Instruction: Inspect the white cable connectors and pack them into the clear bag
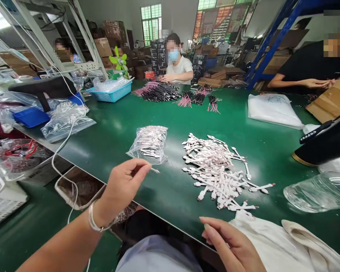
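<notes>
Between thumb and index finger, my left hand [127, 181] pinches a short white cable [155, 170], one end of it sticking out to the right. Just beyond that hand lies a clear plastic bag [151, 141] filled with similar short white cables. A loose pile of short white cables [215, 162] with plugs and reddish ends spreads over the green table [107, 117] to the right. Near the table's front edge, below the pile, is my right hand [229, 241]. Its thumb and fingers are drawn together, and nothing shows in them.
White cloth [260, 234], a clear glass [319, 192] and a black tumbler [324, 139] stand at right. Far back lie black-and-pink wire bundles [158, 91] before a masked person [180, 70]. A blue basket [112, 92] sits back left; a white cord [64, 145] hangs left.
</notes>
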Demonstrator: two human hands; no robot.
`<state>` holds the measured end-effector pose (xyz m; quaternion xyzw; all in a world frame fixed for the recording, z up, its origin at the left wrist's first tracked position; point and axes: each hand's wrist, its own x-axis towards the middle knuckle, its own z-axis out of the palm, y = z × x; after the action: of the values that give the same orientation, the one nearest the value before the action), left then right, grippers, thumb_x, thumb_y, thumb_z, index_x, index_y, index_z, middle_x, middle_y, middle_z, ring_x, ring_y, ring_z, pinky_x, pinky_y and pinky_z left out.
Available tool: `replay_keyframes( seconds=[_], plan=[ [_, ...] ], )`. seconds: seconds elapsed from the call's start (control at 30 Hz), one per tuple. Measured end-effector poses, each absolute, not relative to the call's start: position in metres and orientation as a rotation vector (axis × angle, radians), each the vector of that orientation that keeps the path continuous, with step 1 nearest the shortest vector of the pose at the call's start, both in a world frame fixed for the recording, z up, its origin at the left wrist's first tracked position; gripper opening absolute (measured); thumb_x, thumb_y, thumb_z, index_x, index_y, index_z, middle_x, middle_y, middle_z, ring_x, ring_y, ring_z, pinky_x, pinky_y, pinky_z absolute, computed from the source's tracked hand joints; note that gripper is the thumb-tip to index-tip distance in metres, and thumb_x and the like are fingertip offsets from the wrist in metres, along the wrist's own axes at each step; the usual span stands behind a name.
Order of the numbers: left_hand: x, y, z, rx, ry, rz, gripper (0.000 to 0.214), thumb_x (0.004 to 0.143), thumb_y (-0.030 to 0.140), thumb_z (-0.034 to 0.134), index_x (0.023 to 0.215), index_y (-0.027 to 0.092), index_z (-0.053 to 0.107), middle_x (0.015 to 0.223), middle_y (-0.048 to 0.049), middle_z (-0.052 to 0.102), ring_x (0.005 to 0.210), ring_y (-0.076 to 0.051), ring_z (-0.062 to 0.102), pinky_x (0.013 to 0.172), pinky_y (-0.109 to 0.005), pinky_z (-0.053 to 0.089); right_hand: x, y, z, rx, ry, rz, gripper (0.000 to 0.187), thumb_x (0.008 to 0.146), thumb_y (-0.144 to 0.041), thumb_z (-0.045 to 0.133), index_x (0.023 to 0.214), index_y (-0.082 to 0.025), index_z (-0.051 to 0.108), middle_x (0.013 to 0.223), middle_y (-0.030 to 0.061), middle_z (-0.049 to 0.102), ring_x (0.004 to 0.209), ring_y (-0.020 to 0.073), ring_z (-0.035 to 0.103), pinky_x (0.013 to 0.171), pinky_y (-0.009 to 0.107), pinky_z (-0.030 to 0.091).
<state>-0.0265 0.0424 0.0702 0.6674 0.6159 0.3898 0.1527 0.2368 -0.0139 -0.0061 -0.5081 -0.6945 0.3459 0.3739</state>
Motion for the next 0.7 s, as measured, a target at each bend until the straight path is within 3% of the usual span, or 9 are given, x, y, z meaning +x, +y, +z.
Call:
replay_keyframes(
  seconds=[0.13,0.27,0.37,0.5,0.63,0.7],
  plan=[
    [-0.039,0.073,0.068,2.677,1.996,0.598,0.026,0.09,0.024,0.041,0.081,0.015,0.063,0.075,-0.0075,0.063,0.076,-0.022,0.056,0.07,-0.033,0.041,0.24,-0.016,-0.005,-1.241,-1.887,0.616,0.017,0.086,-0.031,0.052,0.093,-0.026,0.067,0.081,-0.0001,0.071,0.069,0.0122,0.067,0.063,0.016,0.054],
    [-0.027,0.106,0.056,2.77,1.977,0.058,0.025,0.086,0.017,0.043,0.072,0.01,0.062,0.069,-0.0121,0.062,0.074,-0.026,0.058,0.062,-0.033,0.041,0.243,-0.026,-0.005,-1.22,-1.985,0.506,0.017,0.088,-0.026,0.05,0.1,-0.024,0.062,0.08,0.0003,0.069,0.069,0.0119,0.065,0.063,0.019,0.054],
    [-0.004,0.108,0.048,2.773,1.854,0.075,0.024,0.088,0.02,0.043,0.079,0.011,0.064,0.073,-0.011,0.063,0.076,-0.025,0.059,0.065,-0.033,0.043,0.251,-0.032,-0.008,-1.236,-2.033,0.412,0.018,0.089,-0.024,0.048,0.102,-0.022,0.06,0.079,0.0022,0.067,0.071,0.0131,0.064,0.064,0.022,0.053],
    [0.04,0.087,0.038,2.661,1.348,0.266,0.023,0.09,0.03,0.045,0.094,0.016,0.064,0.087,-0.0064,0.064,0.088,-0.02,0.057,0.08,-0.03,0.044,0.267,-0.034,-0.013,-1.342,-1.991,0.281,0.016,0.089,-0.021,0.049,0.101,-0.022,0.06,0.085,0.0035,0.067,0.079,0.0151,0.063,0.072,0.026,0.052],
    [0.077,0.077,0.028,2.65,1.236,0.228,0.039,0.08,0.044,0.058,0.102,0.012,0.059,0.102,-0.0115,0.059,0.097,-0.024,0.053,0.084,-0.034,0.044,0.272,-0.037,-0.015,-1.368,-1.968,0.285,0.016,0.089,-0.02,0.049,0.101,-0.022,0.059,0.086,0.0033,0.066,0.08,0.0154,0.062,0.074,0.028,0.051],
    [0.088,0.082,0.026,2.715,1.265,0.136,0.036,0.082,0.039,0.056,0.102,0.01,0.058,0.104,-0.0128,0.058,0.097,-0.025,0.052,0.083,-0.035,0.044,0.27,-0.038,-0.016,-1.355,-1.972,0.302,0.016,0.089,-0.02,0.049,0.101,-0.022,0.059,0.084,0.0033,0.066,0.079,0.015,0.061,0.073,0.027,0.051]
  ],
)
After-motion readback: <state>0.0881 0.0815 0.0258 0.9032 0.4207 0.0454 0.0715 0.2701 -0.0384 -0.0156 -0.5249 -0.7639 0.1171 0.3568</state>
